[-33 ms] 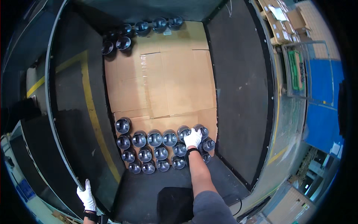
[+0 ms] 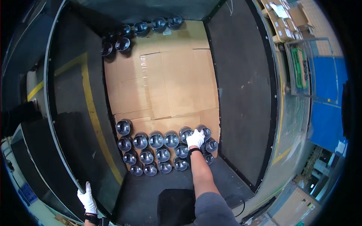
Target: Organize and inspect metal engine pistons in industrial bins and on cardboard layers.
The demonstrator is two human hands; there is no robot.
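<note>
Right hand (image 2: 195, 138), white-gloved, down inside a big dark-walled bin (image 2: 241, 94), fingers curled over the top of one round metal part (image 2: 187, 132) at the right end of the near cluster; gripped or merely touched, cannot tell. Cluster of shiny metal parts (image 2: 156, 150) packed in rows on the near edge of the cardboard sheet (image 2: 166, 86) lining the bin floor, each touching its neighbours. More of the same parts (image 2: 140, 30) far off at the far left corner, well apart from the near group. Bare cardboard between the two groups. Left hand (image 2: 87, 199), also gloved, at the near left, fingers wrapped narrow around the bin's rim (image 2: 60, 150). Yellow stripe (image 2: 90, 109) down the left wall. Stacked cardboard boxes (image 2: 283, 19) far right, outside the bin.
</note>
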